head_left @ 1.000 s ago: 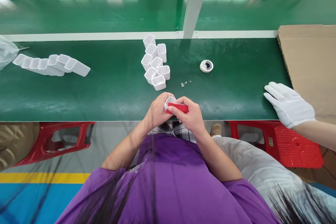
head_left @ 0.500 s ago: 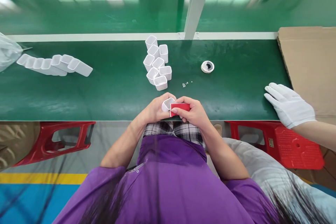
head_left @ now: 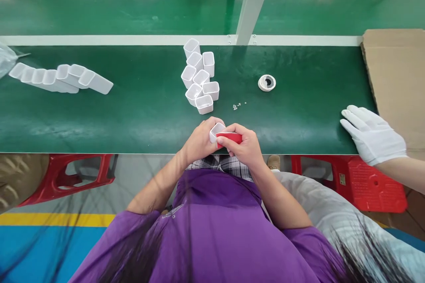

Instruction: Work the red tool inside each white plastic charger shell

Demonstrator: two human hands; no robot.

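My left hand [head_left: 201,140] is closed around a small white plastic cup [head_left: 216,131], squarish with rounded corners, its open top tilted upward. In my right hand [head_left: 247,145] is a flat red piece with a pale edge [head_left: 233,136], pinched between thumb and fingers. Its left end meets the cup's near right rim; the exact contact is hidden by my fingers. Both hands are at the bench's front edge, above my lap. Just beyond them stands a cluster of similar white cups [head_left: 203,104]. Small whitish scraps [head_left: 235,106] lie to the right of that cluster.
A leaning row of white cups [head_left: 96,82] lies at the left beside a clear plastic bag [head_left: 6,59]. A roll of white tape [head_left: 266,82] rests right of centre. Another person's white-gloved hand [head_left: 375,136] lies on the green bench [head_left: 308,115] near flat cardboard [head_left: 395,75].
The red piece has turned slightly, showing a narrower face, and the cup tilts a little differently. Both hands keep their hold. The whole view has shifted slightly.
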